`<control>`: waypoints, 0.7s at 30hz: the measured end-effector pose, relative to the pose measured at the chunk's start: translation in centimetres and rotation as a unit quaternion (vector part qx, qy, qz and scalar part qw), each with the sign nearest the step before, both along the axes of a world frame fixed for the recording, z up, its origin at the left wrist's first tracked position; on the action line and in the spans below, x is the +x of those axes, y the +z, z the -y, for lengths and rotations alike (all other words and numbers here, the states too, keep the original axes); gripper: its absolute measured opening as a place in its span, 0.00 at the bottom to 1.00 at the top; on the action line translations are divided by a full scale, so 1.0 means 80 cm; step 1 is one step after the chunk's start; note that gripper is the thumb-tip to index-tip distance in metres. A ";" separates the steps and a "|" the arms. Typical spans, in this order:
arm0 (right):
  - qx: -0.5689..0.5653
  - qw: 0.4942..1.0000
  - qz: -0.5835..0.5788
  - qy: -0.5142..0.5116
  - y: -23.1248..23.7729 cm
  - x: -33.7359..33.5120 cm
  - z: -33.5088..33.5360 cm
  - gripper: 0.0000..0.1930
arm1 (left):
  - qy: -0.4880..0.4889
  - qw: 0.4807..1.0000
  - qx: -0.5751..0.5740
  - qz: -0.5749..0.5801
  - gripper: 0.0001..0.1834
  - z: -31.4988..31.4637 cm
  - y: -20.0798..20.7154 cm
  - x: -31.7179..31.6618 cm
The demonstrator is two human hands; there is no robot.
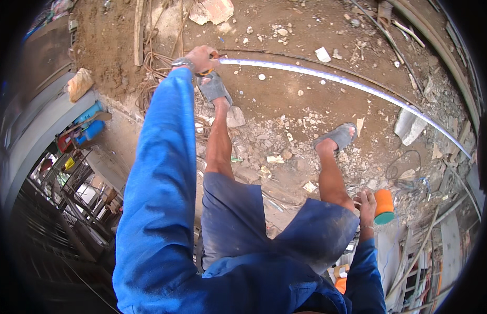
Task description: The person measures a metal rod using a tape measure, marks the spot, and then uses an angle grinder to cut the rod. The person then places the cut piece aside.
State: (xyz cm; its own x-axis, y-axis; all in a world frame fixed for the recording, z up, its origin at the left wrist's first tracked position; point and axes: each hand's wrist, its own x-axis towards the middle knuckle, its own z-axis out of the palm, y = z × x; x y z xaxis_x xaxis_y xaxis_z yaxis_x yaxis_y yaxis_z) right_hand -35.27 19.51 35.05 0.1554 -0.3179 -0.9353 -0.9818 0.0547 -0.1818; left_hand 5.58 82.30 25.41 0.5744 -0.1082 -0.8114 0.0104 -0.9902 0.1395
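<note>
My left hand (200, 58), with a watch on the wrist, reaches far forward over the dirt. Its fingers are closed around one end of a tape measure, and a bit of yellow and black shows under the palm. From there the pale tape measure blade (316, 75) stretches to the right in a long curve across the ground. My right hand (365, 204) is down by my right knee, fingers apart and apparently holding nothing. Right beside it is an orange cylinder with a teal end (383, 206); whether the fingers touch it I cannot tell.
My feet, in grey sandals (335, 137), stand apart on rubble. A broken concrete chunk (409, 125) lies under the blade's right part. Coiled rope (153, 68) and a wooden plank (139, 34) are at the upper left. Long poles (437, 31) run along the upper right.
</note>
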 end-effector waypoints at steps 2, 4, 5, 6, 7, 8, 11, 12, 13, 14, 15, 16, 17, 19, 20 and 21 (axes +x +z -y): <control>-0.040 0.999 -0.003 0.010 0.020 0.025 -0.041 0.17 | 0.002 1.000 0.000 -0.013 0.17 -0.066 -0.023 0.006; -0.083 0.996 0.005 0.016 0.041 0.055 -0.099 0.17 | 0.000 1.000 -0.002 -0.027 0.17 -0.129 -0.060 0.021; -0.105 0.994 0.010 0.022 0.056 0.070 -0.133 0.16 | -0.006 1.000 -0.017 0.009 0.18 -0.164 -0.092 0.023; -0.121 0.992 0.017 0.032 0.062 0.084 -0.170 0.16 | -0.004 1.000 -0.028 -0.006 0.18 -0.196 -0.118 0.027; -0.129 0.991 0.020 0.021 0.062 0.097 -0.216 0.14 | 0.000 0.999 -0.035 -0.022 0.18 -0.231 -0.137 0.034; -0.102 0.994 0.016 0.024 0.056 0.112 -0.262 0.14 | 0.004 0.998 -0.042 -0.039 0.19 -0.266 -0.156 0.037; -0.020 0.997 -0.006 0.078 0.038 0.154 -0.436 0.11 | -0.041 0.998 -0.037 0.006 0.18 -0.381 -0.217 0.036; 0.015 0.990 -0.019 0.137 0.032 0.170 -0.501 0.10 | -0.050 0.997 -0.039 0.039 0.18 -0.419 -0.235 0.032; 0.081 0.990 -0.038 0.106 0.026 0.169 -0.554 0.09 | -0.045 0.998 -0.049 0.019 0.18 -0.443 -0.250 0.037; 0.143 0.985 -0.057 0.072 0.019 0.159 -0.600 0.08 | -0.041 0.997 -0.061 0.001 0.18 -0.463 -0.259 0.048; 0.188 0.977 -0.097 0.001 0.012 0.140 -0.640 0.09 | -0.036 0.997 -0.067 -0.015 0.18 -0.489 -0.271 0.051; 0.232 0.961 -0.133 -0.070 0.010 0.119 -0.674 0.09 | -0.032 0.997 -0.064 -0.002 0.18 -0.522 -0.290 0.043; 0.247 0.952 -0.168 -0.060 0.007 0.105 -0.704 0.10 | -0.030 0.998 -0.060 0.010 0.18 -0.556 -0.311 0.034; 0.259 0.941 -0.216 -0.019 -0.003 0.100 -0.749 0.13 | 0.009 1.000 -0.005 -0.029 0.18 -0.578 -0.333 0.028; 0.246 0.940 -0.237 0.009 -0.008 0.102 -0.758 0.14 | 0.003 0.999 -0.014 -0.029 0.17 -0.589 -0.340 0.025; 0.235 0.937 -0.256 0.037 -0.011 0.111 -0.769 0.15 | -0.004 0.999 -0.020 -0.028 0.17 -0.600 -0.343 0.020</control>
State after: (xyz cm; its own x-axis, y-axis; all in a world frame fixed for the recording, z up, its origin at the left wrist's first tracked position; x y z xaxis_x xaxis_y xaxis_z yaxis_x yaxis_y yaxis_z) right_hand -26.38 81.03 34.17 -0.3460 0.1413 -0.9275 -0.9382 -0.0603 0.3408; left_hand 7.20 130.28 -2.05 0.5263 -0.1463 -0.8376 0.0111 -0.9838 0.1789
